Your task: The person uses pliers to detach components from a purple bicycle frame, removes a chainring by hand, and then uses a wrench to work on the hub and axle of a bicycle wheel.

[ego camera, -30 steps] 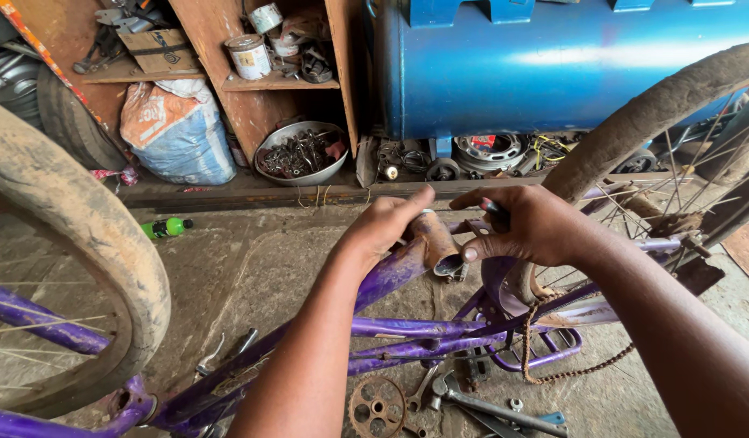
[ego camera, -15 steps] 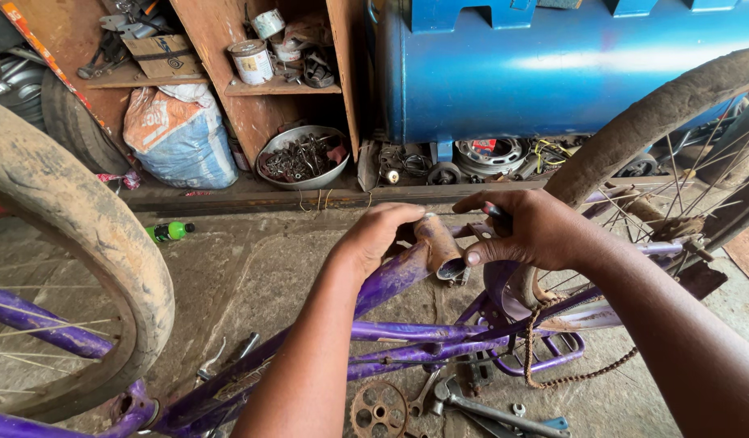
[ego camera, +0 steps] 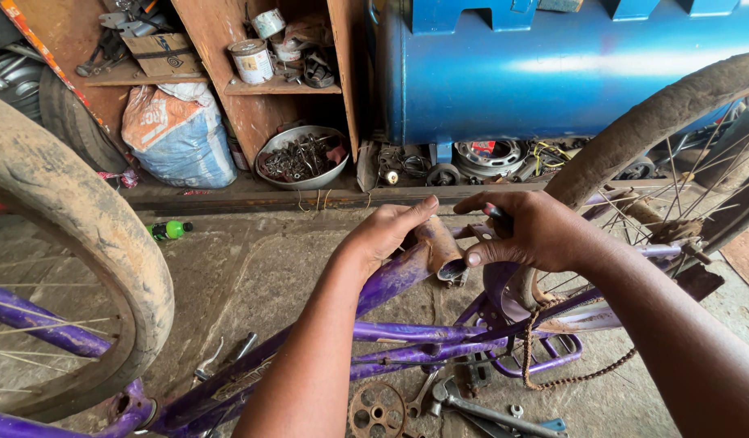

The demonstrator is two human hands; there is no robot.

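Note:
A purple bicycle frame [ego camera: 391, 332] stands upside down in front of me. My left hand [ego camera: 387, 231] wraps its fingers around the rusty bottom bracket shell [ego camera: 434, 241] at the top of the frame. My right hand [ego camera: 525, 231] is closed on a dark tool [ego camera: 495, 212] held against the shell's open end. A rusty chain [ego camera: 530, 341] hangs loose below the right hand. The muddy front tyre [ego camera: 74, 235] rises at the left and the rear wheel [ego camera: 658, 122] at the right.
On the floor below the frame lie a rusty chainring [ego camera: 377, 410], a wrench [ego camera: 472, 405] and small parts. Behind are a blue tank [ego camera: 553, 69], wooden shelves [ego camera: 253, 81] with tins, a metal bowl of parts [ego camera: 301, 158], a sack [ego camera: 176, 134] and a green bottle [ego camera: 170, 230].
Both hands have shifted slightly lower and stay on the bottom bracket; the left hand's fingers have wrapped further over the shell.

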